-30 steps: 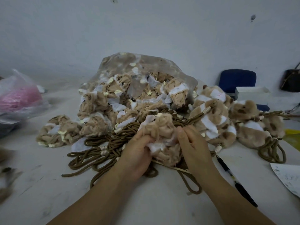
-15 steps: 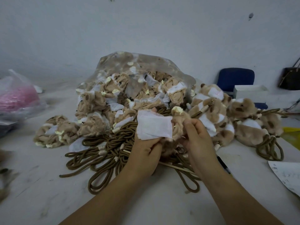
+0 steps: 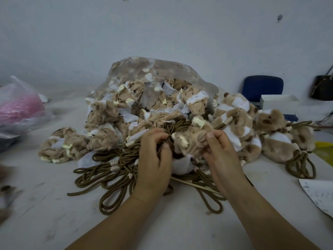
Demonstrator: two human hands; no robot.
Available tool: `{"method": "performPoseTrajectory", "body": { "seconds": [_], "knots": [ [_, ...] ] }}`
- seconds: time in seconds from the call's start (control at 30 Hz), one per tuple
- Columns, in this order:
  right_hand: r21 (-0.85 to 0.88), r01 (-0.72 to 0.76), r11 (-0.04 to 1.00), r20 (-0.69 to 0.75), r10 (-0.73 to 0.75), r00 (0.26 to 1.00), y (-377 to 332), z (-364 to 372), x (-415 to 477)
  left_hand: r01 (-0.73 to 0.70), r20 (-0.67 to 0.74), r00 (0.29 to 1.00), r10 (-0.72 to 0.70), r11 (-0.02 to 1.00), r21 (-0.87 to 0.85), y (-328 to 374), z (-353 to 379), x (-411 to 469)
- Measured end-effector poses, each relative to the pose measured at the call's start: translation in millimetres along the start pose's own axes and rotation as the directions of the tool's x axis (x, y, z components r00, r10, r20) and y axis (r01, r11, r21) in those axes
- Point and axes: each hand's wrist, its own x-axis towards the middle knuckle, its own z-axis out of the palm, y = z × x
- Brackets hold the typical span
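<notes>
Near the middle of the counter [image 3: 54, 222], both hands hold one tan plush piece [image 3: 192, 141] just above the surface. The left grip [image 3: 155, 159] is narrow, its fingers curled over the piece's left edge, where a loop of the brown cords [image 3: 115, 165] runs under the fingertips. The right grip [image 3: 221, 159] is also narrow and pinches the piece's right side between thumb and bent fingers. The plush piece sits between the two grips, touching both, and its white lining hangs at the near side. Under the hands the brown cords spread across the counter, and a thin stick [image 3: 194, 185] lies across them. Just beyond, a clear bag [image 3: 162, 69] spills more tan pieces. Finished plush toys [image 3: 270, 121] are heaped to the right, a pink bag [image 3: 19, 109] lies at the far left, and a sheet of paper [image 3: 319, 195] lies at the right edge.
</notes>
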Motion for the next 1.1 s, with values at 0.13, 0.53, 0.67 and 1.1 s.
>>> {"method": "performPoseTrajectory", "body": {
  "seconds": [0.13,0.53,0.67,1.1],
  "knots": [
    [-0.002,-0.008,1.0,0.108,0.008,0.994,1.8,3.7,-4.9,0.147,0.276,0.948,-0.16,0.987,0.066,-3.7,6.0,-6.4],
    [0.096,-0.19,0.977,0.078,0.183,0.98,8.3,3.1,-0.9,0.297,0.164,0.945,-0.282,0.952,-0.075,-6.7,3.4,-0.7],
    [0.14,-0.23,0.963,0.095,0.218,0.971,7.2,3.2,-0.7,0.35,0.193,0.926,-0.324,0.929,-0.122,-3.2,4.6,-2.7],
    [-0.156,-0.053,0.986,0.131,0.073,0.989,4.5,8.2,-7.1,0.328,0.365,0.876,-0.315,0.944,0.028,5.8,13.1,-5.5]
  ]
}}
